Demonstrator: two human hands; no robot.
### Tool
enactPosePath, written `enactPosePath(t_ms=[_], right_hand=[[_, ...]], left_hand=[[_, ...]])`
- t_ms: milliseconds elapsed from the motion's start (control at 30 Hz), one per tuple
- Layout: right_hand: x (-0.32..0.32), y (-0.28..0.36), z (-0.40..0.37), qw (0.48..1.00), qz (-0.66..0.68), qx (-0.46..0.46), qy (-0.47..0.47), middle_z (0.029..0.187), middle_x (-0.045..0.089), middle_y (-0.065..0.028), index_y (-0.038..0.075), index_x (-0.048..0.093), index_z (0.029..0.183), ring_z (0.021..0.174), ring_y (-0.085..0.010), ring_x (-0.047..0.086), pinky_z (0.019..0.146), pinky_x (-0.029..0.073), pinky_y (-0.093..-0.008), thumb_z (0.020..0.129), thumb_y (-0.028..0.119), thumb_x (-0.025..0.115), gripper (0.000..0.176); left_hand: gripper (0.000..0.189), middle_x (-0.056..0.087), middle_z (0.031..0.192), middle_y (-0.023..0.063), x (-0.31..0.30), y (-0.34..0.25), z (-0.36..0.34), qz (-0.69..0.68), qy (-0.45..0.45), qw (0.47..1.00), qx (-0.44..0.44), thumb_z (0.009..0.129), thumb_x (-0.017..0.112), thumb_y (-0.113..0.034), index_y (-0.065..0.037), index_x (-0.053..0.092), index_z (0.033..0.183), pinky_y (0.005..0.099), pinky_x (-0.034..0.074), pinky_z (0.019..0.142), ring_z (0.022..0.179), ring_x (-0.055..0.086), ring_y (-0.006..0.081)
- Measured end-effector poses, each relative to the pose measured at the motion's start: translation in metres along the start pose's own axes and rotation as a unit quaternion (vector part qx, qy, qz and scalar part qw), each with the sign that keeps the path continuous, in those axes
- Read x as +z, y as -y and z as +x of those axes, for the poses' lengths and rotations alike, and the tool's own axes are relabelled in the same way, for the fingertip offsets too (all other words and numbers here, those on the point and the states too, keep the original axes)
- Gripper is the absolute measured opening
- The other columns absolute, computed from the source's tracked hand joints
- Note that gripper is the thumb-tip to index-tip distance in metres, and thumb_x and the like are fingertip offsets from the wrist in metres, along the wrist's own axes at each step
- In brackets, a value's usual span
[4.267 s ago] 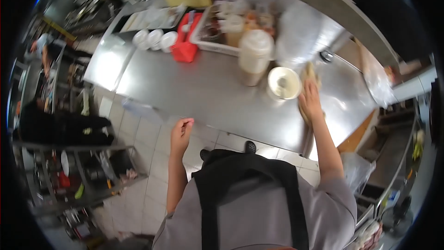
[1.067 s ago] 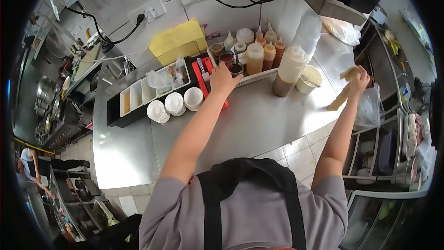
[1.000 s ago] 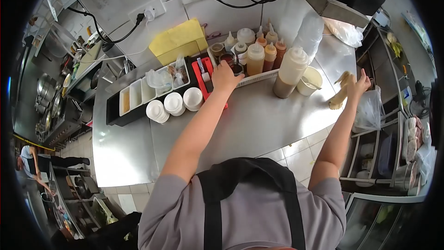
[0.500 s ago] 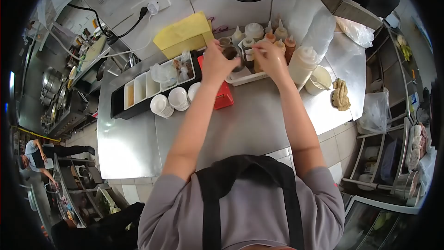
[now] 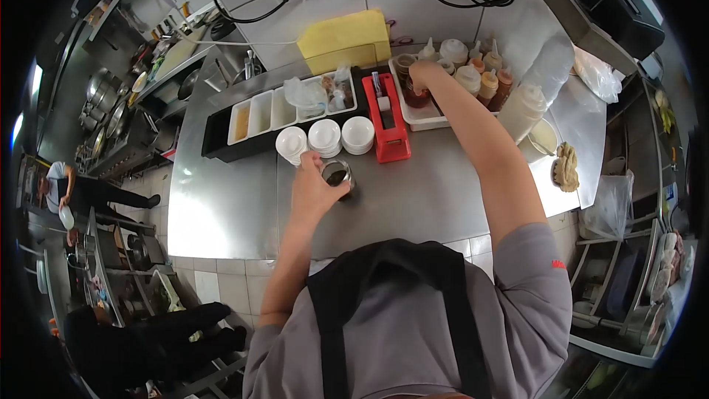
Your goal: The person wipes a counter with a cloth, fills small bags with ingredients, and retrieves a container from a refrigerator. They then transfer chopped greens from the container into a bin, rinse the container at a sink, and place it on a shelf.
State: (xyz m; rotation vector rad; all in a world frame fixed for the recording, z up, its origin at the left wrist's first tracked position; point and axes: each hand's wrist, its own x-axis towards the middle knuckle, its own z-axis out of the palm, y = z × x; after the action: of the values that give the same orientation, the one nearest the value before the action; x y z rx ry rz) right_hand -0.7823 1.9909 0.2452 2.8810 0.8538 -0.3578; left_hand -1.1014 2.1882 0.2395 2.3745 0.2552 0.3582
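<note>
Low over the steel table (image 5: pixel 384 207), my left hand (image 5: pixel 317 188) is closed round a small clear jar (image 5: pixel 338 175) with dark contents, just in front of the stacked white bowls (image 5: pixel 325 135). My right hand (image 5: pixel 428 77) reaches into the white tray (image 5: pixel 428 125) of sauce bottles. Its fingers are bent down at a jar of reddish-brown content (image 5: pixel 415 94); whatever they hold is hidden. Between the hands lies a red holder (image 5: pixel 390 129) with a pen-like item on it.
A black rack of white containers (image 5: pixel 260 113) lies at the left, with a yellow box (image 5: pixel 343 38) behind. A large squeeze bottle (image 5: pixel 523 111), a tub (image 5: pixel 543 137) and a crumpled cloth (image 5: pixel 566 168) stand right. A person (image 5: pixel 63 185) is at far left.
My left hand has brought the jar down and toward me, in front of the bowls. My right hand has moved to the tray's left part. The camera view has shifted.
</note>
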Motion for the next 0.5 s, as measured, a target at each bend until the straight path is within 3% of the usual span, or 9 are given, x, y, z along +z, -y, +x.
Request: enactPosePath(t_ms=[67,200,267,367,433,467,500], right_hand=[[-0.004,0.005,-0.005,0.999,0.012,0.046,0.009,0.09,0.066,-0.0159,0.001,0.065,0.088,0.086,-0.0279,0.064,0.071,0.052,-0.0382,0.051,0.019,0.076,0.043],[-0.001,0.0,-0.001,0.999,0.018,0.029,-0.013,0.091,0.067,-0.0115,0.003,0.068,0.077,0.085,-0.0251,0.065,0.071,0.052,-0.0376,0.05,0.018,0.075,0.032],[-0.003,0.0,0.0,1.0,0.004,0.017,0.022,0.097,0.063,-0.0161,0.003,0.052,0.108,0.091,-0.0288,0.061,0.072,0.051,-0.0387,0.048,0.025,0.075,0.068],[-0.02,0.006,-0.029,0.999,0.029,0.0,-0.017,0.095,0.063,-0.0157,0.003,0.054,0.105,0.089,-0.0289,0.061,0.072,0.051,-0.0389,0.05,0.025,0.073,0.063],[-0.043,0.009,-0.062,0.998,0.06,-0.008,-0.028,0.092,0.063,-0.0159,0.002,0.053,0.103,0.087,-0.0293,0.061,0.071,0.05,-0.0392,0.05,0.026,0.073,0.061],[-0.052,0.01,-0.079,0.995,0.091,-0.019,-0.036,0.09,0.062,-0.0161,0.002,0.053,0.101,0.085,-0.0297,0.061,0.07,0.049,-0.0395,0.05,0.027,0.073,0.059],[-0.058,0.008,-0.092,0.995,0.09,-0.018,-0.035,0.09,0.062,-0.0161,0.002,0.053,0.101,0.085,-0.0297,0.061,0.07,0.049,-0.0395,0.05,0.027,0.073,0.059]], left_hand=[[0.07,0.053,0.095,0.0176,0.005,0.015,-0.007,-0.002,-0.011,1.0,-0.014,0.056,0.079,-0.021,0.0,0.038,0.109,0.0385,0.045,0.077,0.088,0.055,0.0318],[0.071,0.052,0.101,0.0182,0.01,0.026,-0.013,0.004,-0.045,0.999,-0.011,0.058,0.078,-0.02,0.001,0.038,0.113,0.039,0.045,0.08,0.095,0.053,0.0322],[0.072,0.052,0.102,0.0181,0.006,0.028,-0.014,-0.003,-0.045,0.999,-0.012,0.059,0.078,-0.019,0.001,0.037,0.115,0.0388,0.045,0.081,0.098,0.052,0.0319],[0.08,0.051,0.106,0.0171,-0.003,0.019,-0.011,0.002,0.003,0.999,-0.048,0.058,0.08,-0.022,0.0,0.035,0.12,0.0388,0.042,0.085,0.103,0.049,0.0319],[0.08,0.052,0.106,0.0162,-0.004,0.003,-0.01,0.179,-0.11,0.976,0.05,0.06,0.08,-0.024,-0.002,0.036,0.123,0.0398,0.039,0.089,0.105,0.048,0.0318],[0.08,0.052,0.106,0.0162,-0.005,-0.009,-0.005,0.178,-0.109,0.977,0.05,0.06,0.08,-0.024,-0.002,0.036,0.123,0.0398,0.039,0.089,0.105,0.048,0.0318],[0.071,0.053,0.106,0.0155,-0.006,-0.025,0.009,0.136,-0.12,0.973,0.14,0.063,0.077,-0.023,-0.002,0.04,0.119,0.0402,0.039,0.089,0.104,0.048,0.0316]])
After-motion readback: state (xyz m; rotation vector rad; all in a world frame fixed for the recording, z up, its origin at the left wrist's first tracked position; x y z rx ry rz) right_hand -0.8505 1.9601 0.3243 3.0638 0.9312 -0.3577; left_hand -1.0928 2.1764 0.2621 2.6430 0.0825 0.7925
